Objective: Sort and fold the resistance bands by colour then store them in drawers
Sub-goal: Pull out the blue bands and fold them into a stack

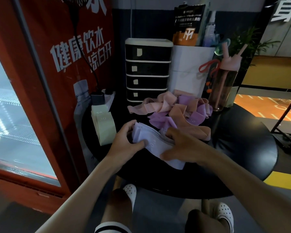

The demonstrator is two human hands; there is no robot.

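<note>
A stack of folded pale lilac bands [149,140] lies on the round black table [242,148] in front of me. My left hand [126,142] grips its left end, thumb under and fingers over the top. My right hand [180,145] rests on the stack's right part with fingers curled over the far edge. Behind it is a loose heap of pink, purple and tan bands [173,110]. Folded pale green bands [104,125] lie in a stack to the left. A black drawer unit [148,71] with several shut drawers stands at the back.
A white box [190,69] with a pouch and bottles stands right of the drawers. A pink water bottle [225,81] is at the table's right back. A power strip with a plug [101,96] lies at the left, beside a red drinks fridge [32,98].
</note>
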